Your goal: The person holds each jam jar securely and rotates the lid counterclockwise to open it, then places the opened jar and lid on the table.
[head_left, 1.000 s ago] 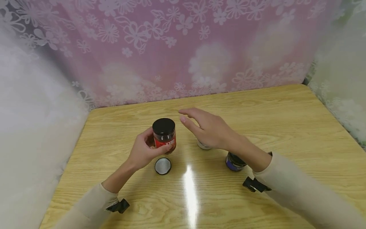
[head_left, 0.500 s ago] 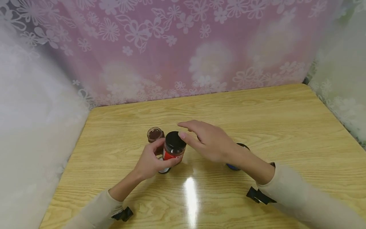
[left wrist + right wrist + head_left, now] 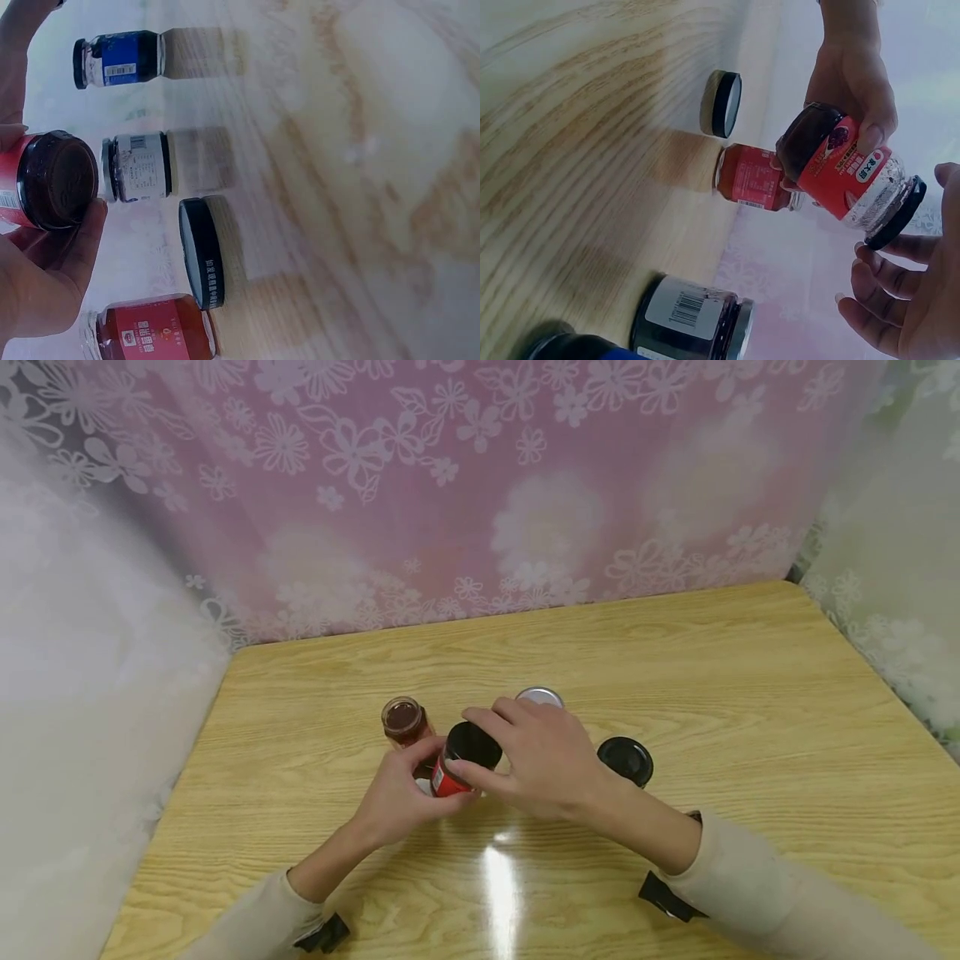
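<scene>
I see an open jar first, standing to the left of the held jar and a little behind it. Just left of the held jar, a loose lid lies on the wooden table, pale side up. Then comes the left hand, with its thumb and fingers curled round the held jar. That jar has a red label and is up off the wood, leaning so its black lid tips toward the right hand. The right hand is half open, with its fingertips at the black lid; I can't quite tell if they pinch it. To the right of the held jar stands the silver-topped jar, and farther right of it the blue jar with a black top.
</scene>
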`<state>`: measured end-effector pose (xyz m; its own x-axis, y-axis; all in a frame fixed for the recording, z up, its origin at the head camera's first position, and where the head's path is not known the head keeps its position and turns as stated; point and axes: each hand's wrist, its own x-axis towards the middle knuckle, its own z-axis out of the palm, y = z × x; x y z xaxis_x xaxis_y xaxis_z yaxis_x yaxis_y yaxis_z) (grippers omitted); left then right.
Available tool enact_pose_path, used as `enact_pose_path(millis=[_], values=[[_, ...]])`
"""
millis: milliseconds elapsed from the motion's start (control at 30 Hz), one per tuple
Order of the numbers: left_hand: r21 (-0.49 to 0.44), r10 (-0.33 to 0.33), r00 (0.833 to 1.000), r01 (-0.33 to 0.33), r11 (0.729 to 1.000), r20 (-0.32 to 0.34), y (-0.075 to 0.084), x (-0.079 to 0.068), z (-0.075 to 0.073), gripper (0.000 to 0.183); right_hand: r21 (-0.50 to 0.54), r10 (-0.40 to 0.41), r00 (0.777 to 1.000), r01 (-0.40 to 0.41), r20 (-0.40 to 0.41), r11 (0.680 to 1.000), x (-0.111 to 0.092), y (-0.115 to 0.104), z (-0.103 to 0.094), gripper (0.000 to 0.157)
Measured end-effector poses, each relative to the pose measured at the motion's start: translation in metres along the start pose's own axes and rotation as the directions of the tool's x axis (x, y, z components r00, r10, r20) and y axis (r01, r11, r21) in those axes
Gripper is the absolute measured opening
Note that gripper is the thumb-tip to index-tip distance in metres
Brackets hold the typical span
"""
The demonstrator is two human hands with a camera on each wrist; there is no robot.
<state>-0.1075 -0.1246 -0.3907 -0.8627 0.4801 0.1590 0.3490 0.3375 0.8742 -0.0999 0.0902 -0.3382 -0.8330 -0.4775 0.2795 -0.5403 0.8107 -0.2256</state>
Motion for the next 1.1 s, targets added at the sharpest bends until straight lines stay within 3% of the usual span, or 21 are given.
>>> enact_pose_path(millis=[67,200,267,433,567,800,1000,1100], values=[[0.009,-0.018,1.000,0.018,1.000,0.005,0.002,-0.001,0.001,0.048,-0.015,0.003,1.000,-0.003,-0.003,1.000,0.000,0.000,0.001,0.071],[0.037,-0.025,1.000,0.025,0.999,0.016,0.021,-0.002,0.000,0.047,-0.025,0.006,1.000,-0.006,0.006,1.000,0.000,0.000,0.004,0.069],[0.048,-0.026,1.000,0.025,0.999,0.017,0.021,-0.002,0.000,0.047,-0.025,0.003,1.000,-0.003,0.012,1.000,0.000,0.000,0.005,0.067],[0.042,0.005,1.000,-0.006,0.999,0.012,-0.002,-0.002,0.003,0.048,-0.020,-0.009,1.000,0.009,0.011,1.000,0.001,0.000,0.008,0.062],[0.036,0.053,0.998,-0.054,0.998,0.019,-0.005,-0.003,0.003,0.046,0.008,-0.031,0.999,0.031,-0.023,0.999,0.001,0.001,0.011,0.053],[0.006,0.145,0.988,-0.145,0.989,0.060,-0.008,-0.004,0.003,0.045,0.072,-0.110,0.988,0.118,-0.110,0.990,0.000,0.003,0.016,0.038],[-0.036,0.194,0.976,-0.191,0.981,0.102,-0.010,-0.005,0.003,0.040,0.089,-0.224,0.967,0.236,-0.123,0.968,-0.001,0.005,0.015,0.044],[-0.038,0.205,0.972,-0.202,0.979,0.114,-0.002,-0.006,0.002,0.038,0.084,-0.262,0.960,0.270,-0.096,0.959,-0.002,0.007,0.014,0.048]])
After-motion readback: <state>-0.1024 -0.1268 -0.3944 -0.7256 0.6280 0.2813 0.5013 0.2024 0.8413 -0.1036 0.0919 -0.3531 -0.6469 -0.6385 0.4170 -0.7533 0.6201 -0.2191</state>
